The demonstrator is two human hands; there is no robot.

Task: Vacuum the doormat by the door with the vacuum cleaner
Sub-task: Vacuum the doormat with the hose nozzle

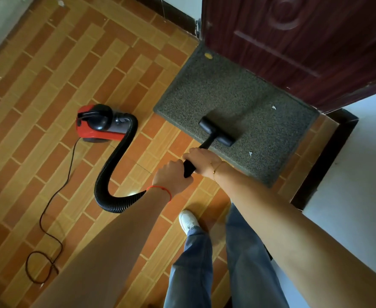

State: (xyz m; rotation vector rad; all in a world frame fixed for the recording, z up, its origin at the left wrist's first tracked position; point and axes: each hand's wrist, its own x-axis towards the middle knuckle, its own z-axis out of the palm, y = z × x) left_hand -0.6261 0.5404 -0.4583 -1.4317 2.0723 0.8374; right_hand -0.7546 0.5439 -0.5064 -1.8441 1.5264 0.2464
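Head view. Work is under way, not complete. The nozzle (217, 131) sits flat on the doormat (227, 94), near the mat's edge closest to the person. Debris remains: a yellow fleck (208, 55) at the mat's 11 o'clock corner, a white scrap (273, 107) at 3 o'clock of the nozzle, another scrap (250, 154) at its 5 o'clock. Judged from this, most of the mat has yet to be covered.

Hands: the left hand (171, 174) and right hand (201, 160) both grasp the black wand (189, 167), right ahead of left.

Materials: the mat is rectangular, coarse speckled grey pile with a smooth border, lying against the dark red panelled door (304, 45). The hose (113, 165) is ribbed, flexible black plastic, looping to the glossy red and black vacuum cleaner (98, 123) at 9 o'clock of the mat. A thin cord (49, 201) trails over the glazed brick-pattern floor (49, 85).
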